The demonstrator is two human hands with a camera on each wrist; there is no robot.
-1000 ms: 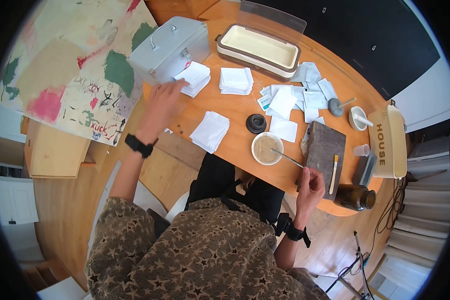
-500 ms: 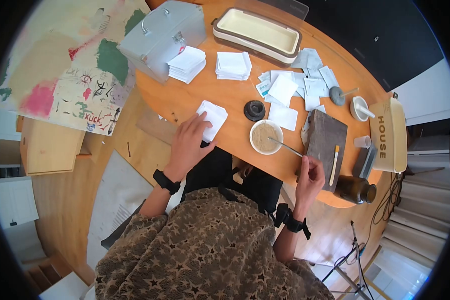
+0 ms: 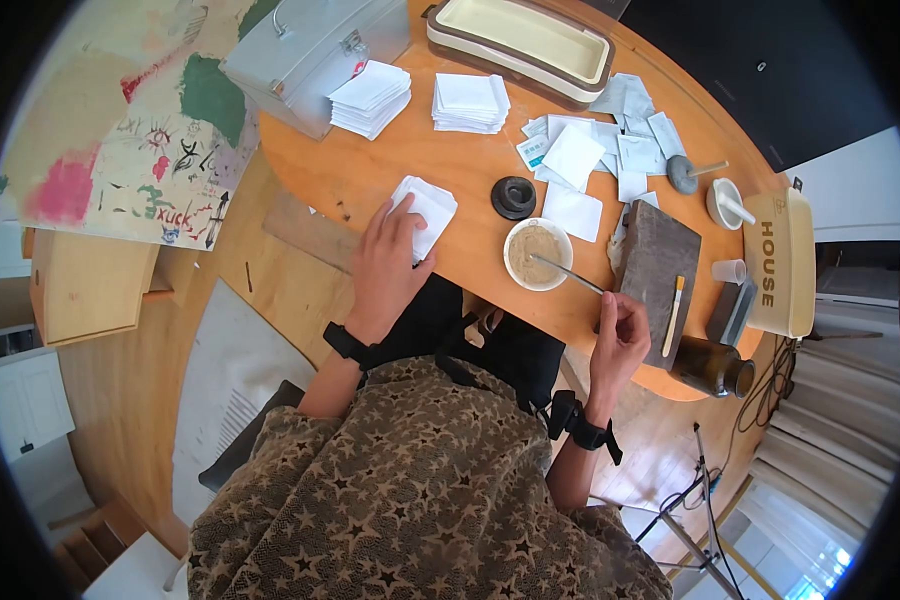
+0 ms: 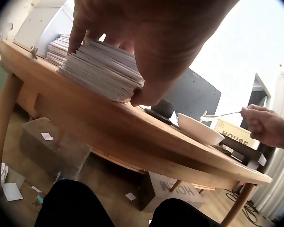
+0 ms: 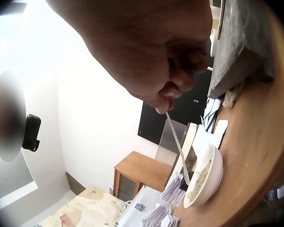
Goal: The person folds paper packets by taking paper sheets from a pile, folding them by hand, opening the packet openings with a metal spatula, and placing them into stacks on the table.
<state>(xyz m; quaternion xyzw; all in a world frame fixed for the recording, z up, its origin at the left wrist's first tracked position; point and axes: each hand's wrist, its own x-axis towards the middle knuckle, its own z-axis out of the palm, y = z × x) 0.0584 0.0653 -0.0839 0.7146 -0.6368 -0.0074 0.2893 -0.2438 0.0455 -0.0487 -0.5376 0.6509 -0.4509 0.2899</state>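
Observation:
My left hand (image 3: 382,275) lies around a stack of white paper packets (image 3: 434,210) at the table's near edge. In the left wrist view the thumb sits on one side of the stack (image 4: 102,66), the fingers on the far side. Between thumb and fingertips, my right hand (image 3: 622,338) pinches the end of a thin long-handled spoon (image 3: 582,282). The spoon's tip is at the beige powder (image 3: 536,248) inside a white bowl (image 3: 538,287). Seen from the right wrist, the spoon (image 5: 179,144) slants down to the bowl (image 5: 217,177).
Two more packet stacks (image 3: 370,98) (image 3: 470,102) stand farther back, beside a silver metal case (image 3: 315,60). A black round piece (image 3: 514,198) sits behind the bowl. Right of it are a dark slab (image 3: 658,265) with a brush (image 3: 674,318), a brown jar (image 3: 715,368) and loose packets (image 3: 574,158).
My left hand has come from the rear packet stack to the near one and now grips it. My right hand keeps the spoon at the bowl throughout.

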